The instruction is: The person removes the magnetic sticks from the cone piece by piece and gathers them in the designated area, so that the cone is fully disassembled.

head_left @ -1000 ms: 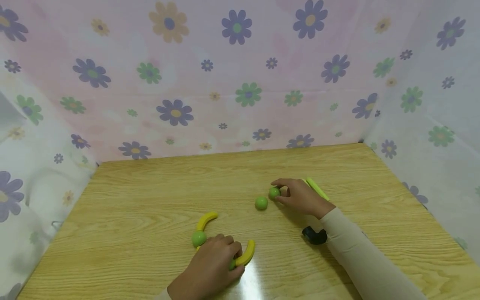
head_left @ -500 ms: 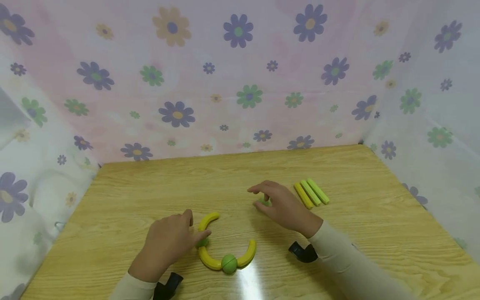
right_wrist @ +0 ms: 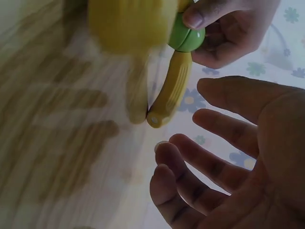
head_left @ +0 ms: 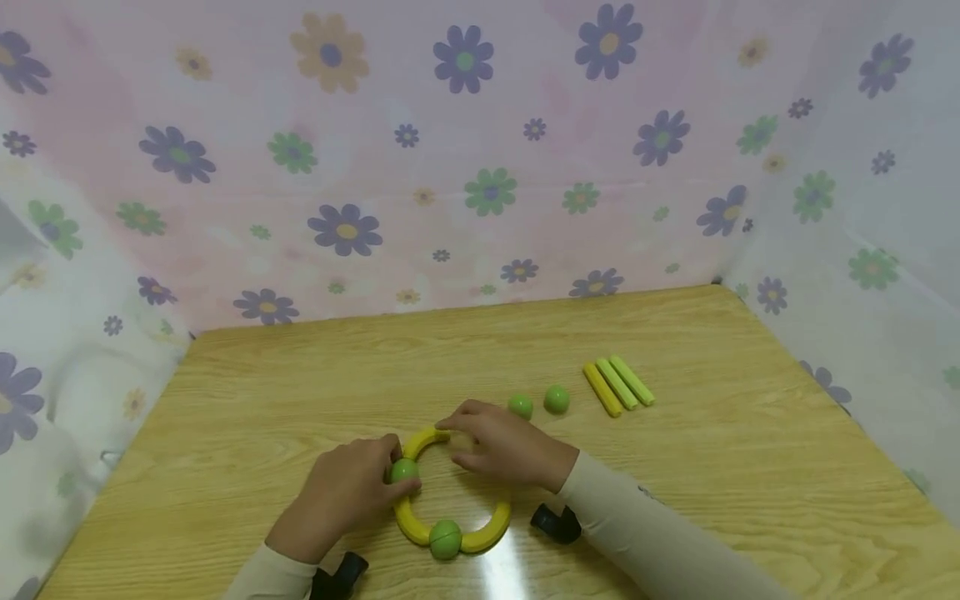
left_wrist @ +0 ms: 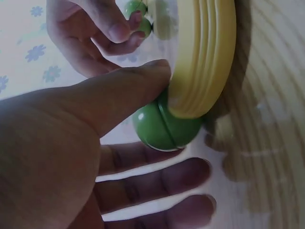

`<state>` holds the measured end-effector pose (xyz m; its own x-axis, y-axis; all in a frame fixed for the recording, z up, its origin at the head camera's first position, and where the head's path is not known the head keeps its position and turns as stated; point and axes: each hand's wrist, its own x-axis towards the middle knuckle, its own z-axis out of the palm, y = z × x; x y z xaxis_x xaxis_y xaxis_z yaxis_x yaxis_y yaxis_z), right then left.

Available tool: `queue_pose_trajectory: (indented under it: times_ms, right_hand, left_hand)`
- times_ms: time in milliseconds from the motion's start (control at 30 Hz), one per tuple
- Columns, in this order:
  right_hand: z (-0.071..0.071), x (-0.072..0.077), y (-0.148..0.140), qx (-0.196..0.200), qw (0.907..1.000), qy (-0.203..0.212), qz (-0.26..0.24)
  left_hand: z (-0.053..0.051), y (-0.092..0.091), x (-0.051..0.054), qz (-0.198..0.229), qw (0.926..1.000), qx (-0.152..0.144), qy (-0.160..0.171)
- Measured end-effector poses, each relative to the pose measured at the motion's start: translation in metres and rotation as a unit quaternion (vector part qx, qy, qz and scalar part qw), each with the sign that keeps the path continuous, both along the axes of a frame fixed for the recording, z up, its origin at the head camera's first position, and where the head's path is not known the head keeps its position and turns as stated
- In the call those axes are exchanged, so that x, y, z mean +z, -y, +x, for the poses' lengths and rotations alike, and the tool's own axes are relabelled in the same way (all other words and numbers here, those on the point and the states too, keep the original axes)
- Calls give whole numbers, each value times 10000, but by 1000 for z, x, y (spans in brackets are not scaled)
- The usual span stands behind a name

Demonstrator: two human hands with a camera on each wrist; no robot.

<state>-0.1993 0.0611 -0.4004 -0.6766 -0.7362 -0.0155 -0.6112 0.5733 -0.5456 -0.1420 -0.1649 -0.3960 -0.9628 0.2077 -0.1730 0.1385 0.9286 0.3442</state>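
Curved yellow pieces [head_left: 411,525] joined by green balls lie on the table as a partly closed ring. My left hand [head_left: 333,496] pinches the left green ball [head_left: 404,472] between thumb and fingers; in the left wrist view that ball [left_wrist: 162,125] sits against the end of a yellow piece [left_wrist: 202,57]. My right hand [head_left: 513,446] is near the free end of the upper yellow piece [head_left: 424,439], fingers spread. In the right wrist view a gap shows between the fingers of my right hand [right_wrist: 224,157] and the yellow piece's end [right_wrist: 170,95]. A second joining ball [head_left: 446,540] sits at the front.
Two loose green balls [head_left: 557,399] lie behind my right hand, one partly hidden by it. Three straight yellow and yellow-green sticks [head_left: 617,385] lie side by side further right. Flowered cloth [head_left: 491,192] hangs behind the wooden table [head_left: 315,375] and at its sides.
My right hand has left the loose balls and moved left and nearer to the upper yellow piece. My left hand went from the front ball to the left one, and the upper piece's tip has shifted right.
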Motion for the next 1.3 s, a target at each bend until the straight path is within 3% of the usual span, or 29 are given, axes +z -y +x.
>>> queue_pose_trajectory:
  times_ms: [467, 567, 767, 933, 1133, 1300]
  right_hand:
    - [1, -6, -1, 8, 9987, 3, 511]
    - [1, -9, -2, 22, 9988, 19, 479]
    - [2, -11, -13, 107, 9992, 12, 386]
    - [8, -12, -35, -51, 9993, 3, 382]
    - [18, -12, -78, -248, 9990, -132, 357]
    - [18, -9, -104, -521, 9981, -102, 327]
  left_hand:
    - [0, -13, -10, 382, 9944, -741, -643]
    - [0, -13, -11, 481, 9933, -823, -650]
    - [-3, -12, -11, 864, 9921, -853, -324]
    - [-6, -11, -12, 955, 9919, -803, -221]
    - [-7, -13, -17, 778, 9917, -887, -518]
    - [-8, -15, -20, 810, 9907, -845, -693]
